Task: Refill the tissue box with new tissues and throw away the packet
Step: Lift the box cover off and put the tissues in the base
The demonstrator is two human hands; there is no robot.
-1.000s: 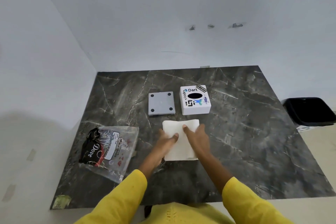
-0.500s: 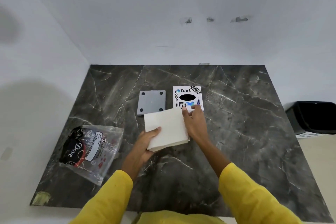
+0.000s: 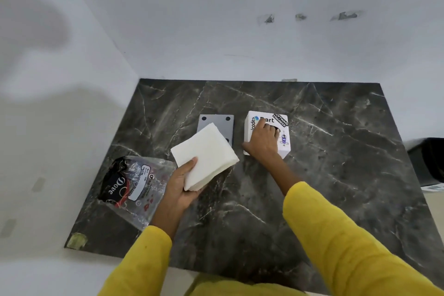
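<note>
The left hand pinches the tissues while the right hand grips the box; loose tissues could slip out.

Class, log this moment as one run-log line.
left hand: holds white tissue stack | right hand: on white stickered tissue box | clear plastic packet: on table
</note>
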